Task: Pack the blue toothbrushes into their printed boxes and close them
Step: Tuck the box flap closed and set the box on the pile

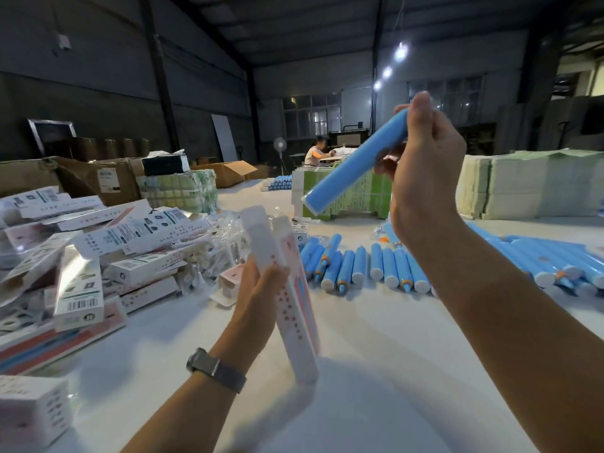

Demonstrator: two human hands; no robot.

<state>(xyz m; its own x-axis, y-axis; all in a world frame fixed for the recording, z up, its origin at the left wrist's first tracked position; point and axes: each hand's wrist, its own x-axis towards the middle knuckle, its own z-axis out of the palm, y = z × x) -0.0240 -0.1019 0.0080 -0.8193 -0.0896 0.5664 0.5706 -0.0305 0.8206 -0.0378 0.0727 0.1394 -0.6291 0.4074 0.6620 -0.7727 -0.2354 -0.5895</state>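
A person's right hand [421, 165] grips a blue toothbrush [351, 168] by its upper end, raised and tilted above the white table [376, 371], while the left hand [258, 289] wraps round a printed box [294, 308] — upright, its lower end touching the tabletop. More blue toothbrushes [366, 266] lie in rows beyond the hands; a heap of printed boxes [108, 246] sits to the left.

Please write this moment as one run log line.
left hand: holds printed box | right hand: holds blue toothbrush raised | toothbrush not yet boxed
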